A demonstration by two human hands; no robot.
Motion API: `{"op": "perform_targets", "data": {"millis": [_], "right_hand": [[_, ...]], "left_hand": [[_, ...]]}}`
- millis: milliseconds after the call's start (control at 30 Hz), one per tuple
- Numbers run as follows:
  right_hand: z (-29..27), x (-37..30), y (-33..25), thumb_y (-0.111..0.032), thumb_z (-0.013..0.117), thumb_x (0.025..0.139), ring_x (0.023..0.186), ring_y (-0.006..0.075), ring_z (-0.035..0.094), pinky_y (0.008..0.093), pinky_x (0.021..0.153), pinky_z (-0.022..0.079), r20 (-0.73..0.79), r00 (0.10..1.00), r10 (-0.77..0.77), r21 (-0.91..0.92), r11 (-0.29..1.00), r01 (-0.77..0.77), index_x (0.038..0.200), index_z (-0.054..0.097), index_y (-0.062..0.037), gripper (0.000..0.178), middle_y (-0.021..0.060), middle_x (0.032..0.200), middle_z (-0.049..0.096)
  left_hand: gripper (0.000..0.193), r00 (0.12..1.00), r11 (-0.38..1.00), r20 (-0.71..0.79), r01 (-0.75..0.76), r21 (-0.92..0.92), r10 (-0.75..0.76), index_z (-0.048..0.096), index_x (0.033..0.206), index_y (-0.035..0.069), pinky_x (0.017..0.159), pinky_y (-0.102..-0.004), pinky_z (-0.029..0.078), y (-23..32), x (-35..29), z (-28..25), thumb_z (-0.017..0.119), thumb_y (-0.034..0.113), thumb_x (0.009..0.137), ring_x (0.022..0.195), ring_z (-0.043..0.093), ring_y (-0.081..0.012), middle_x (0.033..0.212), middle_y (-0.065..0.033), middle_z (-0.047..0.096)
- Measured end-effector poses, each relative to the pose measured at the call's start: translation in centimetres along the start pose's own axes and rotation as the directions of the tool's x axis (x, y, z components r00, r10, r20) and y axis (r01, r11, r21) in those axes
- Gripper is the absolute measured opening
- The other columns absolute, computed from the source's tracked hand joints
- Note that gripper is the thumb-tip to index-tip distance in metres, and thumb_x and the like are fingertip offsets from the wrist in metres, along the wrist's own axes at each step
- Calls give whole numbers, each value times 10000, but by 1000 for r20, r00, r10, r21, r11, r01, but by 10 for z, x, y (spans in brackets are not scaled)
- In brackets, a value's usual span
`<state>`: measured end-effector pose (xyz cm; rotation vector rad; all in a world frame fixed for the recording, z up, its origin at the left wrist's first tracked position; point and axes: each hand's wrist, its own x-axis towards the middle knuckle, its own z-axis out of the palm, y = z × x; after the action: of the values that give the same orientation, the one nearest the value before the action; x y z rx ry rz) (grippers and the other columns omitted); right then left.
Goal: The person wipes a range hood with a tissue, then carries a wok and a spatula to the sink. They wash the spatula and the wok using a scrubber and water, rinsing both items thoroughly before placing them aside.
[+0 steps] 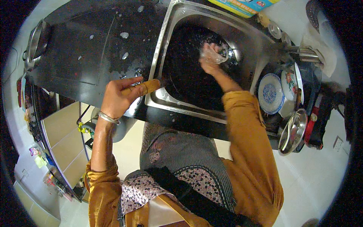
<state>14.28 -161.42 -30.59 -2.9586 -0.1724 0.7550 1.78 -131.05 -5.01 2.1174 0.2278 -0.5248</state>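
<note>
Left grip [118, 97] clasps the wooden handle [152, 86].

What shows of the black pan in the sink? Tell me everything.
The black pan is wide and round, apparently metal, its inside wet and shiny in places. It lies in the steel sink, filling much of it. Its wooden-looking handle juts over the sink's left rim, gripped by the left hand. The right hand is over its inside, blurred; contact can't be told.
</note>
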Motion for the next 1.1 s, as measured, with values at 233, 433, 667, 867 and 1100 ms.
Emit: {"op": "perform_targets", "data": {"millis": [233,433,667,867,1100], "right_hand": [[58,-89,1,-225,437,824,1241,372,245,555,921,269,-184,880,-439,48,890,454,1326,252,-42,566,224,1350,253],[29,16,34,-398,471,825,1279,375,173,563,966,199,-588,808,42,-107,986,-129,1362,167,-72,698,181,1405,168],[-1,-22,-122,-313,334,900,1317,320,-67,393,1068,-1,-456,844,-283,769,352,533,1362,-52,-20,669,219,1417,-60],[3,-146,55,-356,383,887,1304,326,128,449,1061,85,397,636,-662,357,750,557,1329,277,-115,515,161,1412,155],[-9,-159,-50,-388,309,904,1303,277,141,405,1042,191,171,824,-540,717,642,272,1347,209,-48,567,151,1414,143]], "left_hand": [[289,997,996,17,73,53,-74,630,983,7,636,-263,474,10,-2,-5,650,158,737,697,610,-135,756,-164,648],[284,999,999,-22,-31,-9,30,638,978,28,659,-281,473,-6,0,-3,641,179,737,714,615,-148,768,-138,654],[264,999,998,-23,-48,-45,47,639,970,29,628,-271,474,-3,3,2,642,149,735,668,618,-149,749,-157,648],[282,1000,1000,-5,-5,-2,5,623,1000,19,537,-246,409,-2,-3,-2,628,149,750,584,537,-105,692,-107,628],[306,999,1000,-30,-14,15,14,611,1024,19,457,-224,351,-6,0,-2,626,169,757,512,470,-73,686,-69,621]]}}
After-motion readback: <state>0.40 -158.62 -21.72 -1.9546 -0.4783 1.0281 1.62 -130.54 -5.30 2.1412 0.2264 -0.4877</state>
